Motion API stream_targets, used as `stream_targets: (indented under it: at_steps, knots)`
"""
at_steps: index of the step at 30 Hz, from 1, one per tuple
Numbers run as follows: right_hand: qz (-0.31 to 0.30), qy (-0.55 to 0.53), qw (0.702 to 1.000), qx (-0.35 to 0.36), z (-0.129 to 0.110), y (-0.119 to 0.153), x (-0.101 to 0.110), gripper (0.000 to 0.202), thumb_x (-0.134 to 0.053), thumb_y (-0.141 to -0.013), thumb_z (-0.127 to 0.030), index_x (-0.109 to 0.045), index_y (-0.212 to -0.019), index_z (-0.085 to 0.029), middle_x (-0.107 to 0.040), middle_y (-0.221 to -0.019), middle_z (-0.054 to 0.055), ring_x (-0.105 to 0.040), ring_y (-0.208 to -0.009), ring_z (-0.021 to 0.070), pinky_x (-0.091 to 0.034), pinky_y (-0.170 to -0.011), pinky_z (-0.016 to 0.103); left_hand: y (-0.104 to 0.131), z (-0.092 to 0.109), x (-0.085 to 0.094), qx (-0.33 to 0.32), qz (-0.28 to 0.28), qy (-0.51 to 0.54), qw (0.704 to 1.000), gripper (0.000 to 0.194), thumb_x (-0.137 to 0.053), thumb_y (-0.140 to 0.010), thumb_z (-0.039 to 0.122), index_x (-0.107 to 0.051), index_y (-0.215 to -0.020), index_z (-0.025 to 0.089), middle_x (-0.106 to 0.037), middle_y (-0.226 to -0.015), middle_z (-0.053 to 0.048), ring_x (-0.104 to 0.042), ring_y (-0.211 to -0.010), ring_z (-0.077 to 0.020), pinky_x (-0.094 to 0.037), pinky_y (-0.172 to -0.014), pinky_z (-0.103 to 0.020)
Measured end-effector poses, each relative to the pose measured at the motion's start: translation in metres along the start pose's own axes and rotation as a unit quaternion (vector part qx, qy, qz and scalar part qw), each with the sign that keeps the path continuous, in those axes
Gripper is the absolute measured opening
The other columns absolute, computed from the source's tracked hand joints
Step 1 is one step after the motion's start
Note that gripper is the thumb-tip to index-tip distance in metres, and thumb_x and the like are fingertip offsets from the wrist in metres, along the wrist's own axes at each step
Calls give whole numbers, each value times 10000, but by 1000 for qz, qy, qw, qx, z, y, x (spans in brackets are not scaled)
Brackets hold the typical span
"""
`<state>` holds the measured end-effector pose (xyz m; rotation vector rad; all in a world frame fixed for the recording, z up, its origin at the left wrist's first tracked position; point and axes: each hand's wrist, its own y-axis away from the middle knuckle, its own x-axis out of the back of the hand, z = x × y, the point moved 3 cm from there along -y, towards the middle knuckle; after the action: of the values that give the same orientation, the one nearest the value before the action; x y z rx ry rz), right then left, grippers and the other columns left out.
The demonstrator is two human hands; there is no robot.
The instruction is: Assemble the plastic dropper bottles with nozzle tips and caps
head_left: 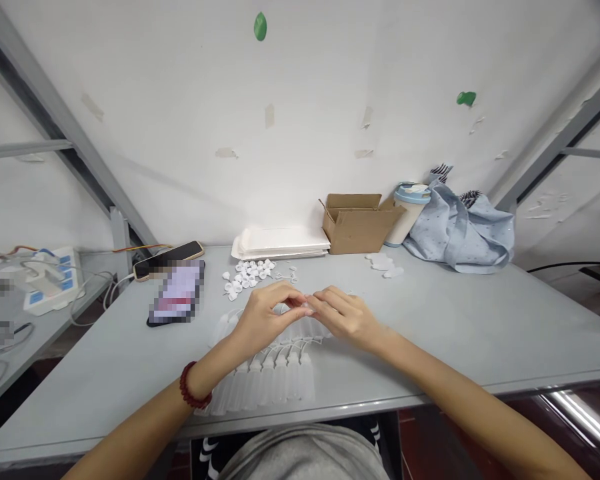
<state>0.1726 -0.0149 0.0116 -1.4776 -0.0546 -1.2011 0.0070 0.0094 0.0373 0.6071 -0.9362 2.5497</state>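
Note:
My left hand [267,313] and my right hand [347,319] meet at the fingertips above the table, thumbs and fingers pinched together. Something small and whitish shows between them, too hidden to name. Below lies a front row of translucent, flat tube-like plastic pieces [260,389] with thin white loops at their tops. Behind it, partly covered by my hands, is another row of similar pieces. Just beyond my left hand, small white caps [250,273] are scattered in a loose group.
Flat white packets [283,241] lie stacked by the wall, beside an open cardboard box [363,230]. A lidded cup [407,217] and a light blue cloth bag [460,230] stand to the right. Two phones [177,293] lie left, near a power strip [55,280]. Small white pieces [384,264] lie before the box.

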Motion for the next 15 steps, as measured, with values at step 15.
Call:
stream_targets:
  at_steps: [15]
  knots:
    - [34,-62,996,-47,-1,-4,1,330,-462,-933,-176,-411,-1257,-140,-658,-804,80,-627,-705,180,-486,-550,248,2,2,-1,-5,-3,-42,999,148,-704,-774,263,-618,-851,169,-654,-764,-19,-611,-706,-149,-497,-664,-261]
